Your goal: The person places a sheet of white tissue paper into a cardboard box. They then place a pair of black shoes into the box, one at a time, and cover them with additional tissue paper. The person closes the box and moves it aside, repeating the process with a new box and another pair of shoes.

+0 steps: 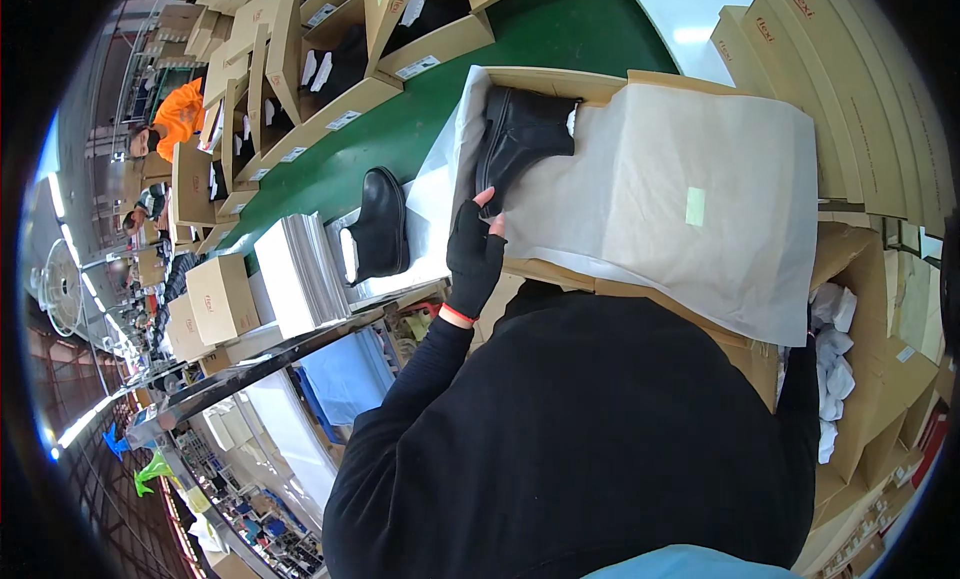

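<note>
A green conveyor belt (440,119) runs diagonally from the top centre toward the left of the frame, lined with open cardboard shoe boxes (330,89). Other workers stand far off at the upper left.

At centre sits an open shoe box (560,79) lined with pale wrapping paper (680,199), the sheet spread wide over the rim so it can fold over what lies inside. A black ankle boot (525,129) lies on its side in the box's left end, sole toward the box wall.

The left hand (474,251), in a black fingerless glove, rests at the box's near edge. Its fingers are loosely curled, and one bare fingertip touches the boot's toe, steadying rather than gripping it.

A second black boot (378,227) stands upright on the belt just left of the box (presumably the mate). Beside it lies a stack of white sheets (300,274).

The right hand is out of sight behind the dark sleeve at lower right.
</note>
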Motion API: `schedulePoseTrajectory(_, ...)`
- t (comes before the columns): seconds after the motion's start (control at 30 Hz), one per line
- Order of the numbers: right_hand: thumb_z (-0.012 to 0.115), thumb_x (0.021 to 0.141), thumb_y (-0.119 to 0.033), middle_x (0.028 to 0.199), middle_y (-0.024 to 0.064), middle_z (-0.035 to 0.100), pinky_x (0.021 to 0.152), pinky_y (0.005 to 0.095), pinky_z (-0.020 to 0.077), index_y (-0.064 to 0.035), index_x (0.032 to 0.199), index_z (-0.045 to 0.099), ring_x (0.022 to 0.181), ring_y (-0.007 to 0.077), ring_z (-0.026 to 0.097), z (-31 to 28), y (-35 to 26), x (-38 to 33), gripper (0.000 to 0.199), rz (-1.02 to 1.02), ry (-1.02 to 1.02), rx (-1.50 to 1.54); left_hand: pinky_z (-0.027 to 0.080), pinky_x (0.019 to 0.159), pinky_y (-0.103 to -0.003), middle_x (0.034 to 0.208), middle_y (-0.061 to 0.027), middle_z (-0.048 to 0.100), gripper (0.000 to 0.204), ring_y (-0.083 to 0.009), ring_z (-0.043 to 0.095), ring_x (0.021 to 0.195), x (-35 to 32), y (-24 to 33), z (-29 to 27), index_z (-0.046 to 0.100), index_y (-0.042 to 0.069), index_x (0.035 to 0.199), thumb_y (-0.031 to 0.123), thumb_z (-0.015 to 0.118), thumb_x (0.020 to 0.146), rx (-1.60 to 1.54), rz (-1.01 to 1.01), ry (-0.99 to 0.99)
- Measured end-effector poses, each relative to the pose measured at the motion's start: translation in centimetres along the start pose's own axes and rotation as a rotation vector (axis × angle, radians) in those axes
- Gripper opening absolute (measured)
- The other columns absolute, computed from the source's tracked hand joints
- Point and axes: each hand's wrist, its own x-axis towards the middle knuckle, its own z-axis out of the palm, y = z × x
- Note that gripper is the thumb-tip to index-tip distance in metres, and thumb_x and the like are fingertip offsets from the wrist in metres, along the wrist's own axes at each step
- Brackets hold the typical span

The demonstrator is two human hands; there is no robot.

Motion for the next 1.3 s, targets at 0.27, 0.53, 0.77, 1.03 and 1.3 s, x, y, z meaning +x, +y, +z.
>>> schedulePoseTrajectory(0.27,0.057,0.083,-0.028,0.099,0.0143,0.068,0.09,0.0455,0.0474,-0.0083,0.094,0.069,0.1,0.0333,0.062,1.8,-2.2,-2.9,0.025,-0.054,0.014,-0.021,0.04,0.064,-0.022,0.073,0.0024,0.052,0.032,-0.0062,0.047,0.066,1.6,-0.7,0.2,0.058,0.005,0.123,0.011,0.058,0.092,-0.058,0.169,-0.079)
schedulePoseTrajectory(0.53,0.06,0.079,-0.032,0.091,0.0225,0.067,0.076,0.0498,0.051,-0.0052,0.094,0.068,0.086,0.0383,0.064,-7.2,4.4,-11.8,0.031,0.353,0.853,0.082,0.039,0.065,-0.02,0.097,-0.0013,0.06,0.029,-0.0046,0.046,0.072,3.0,-1.5,-2.7,0.057,0.001,0.122,0.008,0.054,0.094,-0.217,0.081,-0.139)
schedulePoseTrajectory(0.77,0.059,0.087,-0.015,0.096,0.0065,0.069,0.075,0.0294,0.0504,0.0002,0.118,0.062,0.082,0.0132,0.061,-22.3,-12.4,-32.8,0.035,-0.224,1.517,1.182,0.048,0.085,-0.032,0.124,-0.0106,0.054,0.059,-0.0225,0.055,0.108,6.4,3.4,-3.3,0.039,0.005,0.14,0.026,0.062,0.09,-0.665,0.102,-0.501)
schedulePoseTrajectory(1.03,0.059,0.091,-0.021,0.115,0.0128,0.062,0.089,0.0333,0.0471,-0.0022,0.127,0.054,0.104,0.0187,0.059,-24.7,-43.4,-27.8,0.041,-1.016,0.453,1.412,0.046,0.092,-0.032,0.127,-0.0091,0.053,0.081,-0.0201,0.054,0.113,7.4,8.8,-3.6,0.034,-0.001,0.141,0.028,0.074,0.076,-1.174,0.014,-0.901)
schedulePoseTrajectory(1.3,0.059,0.088,-0.03,0.111,0.0064,0.056,0.087,0.0309,0.0443,-0.0065,0.122,0.05,0.102,0.0148,0.054,-23.2,-55.3,-29.1,0.042,-1.299,0.1,1.681,0.044,0.093,-0.033,0.121,-0.01,0.054,0.096,-0.0212,0.055,0.108,6.4,5.9,-9.3,0.038,0.004,0.136,0.02,0.091,0.058,-0.371,0.543,-0.475)
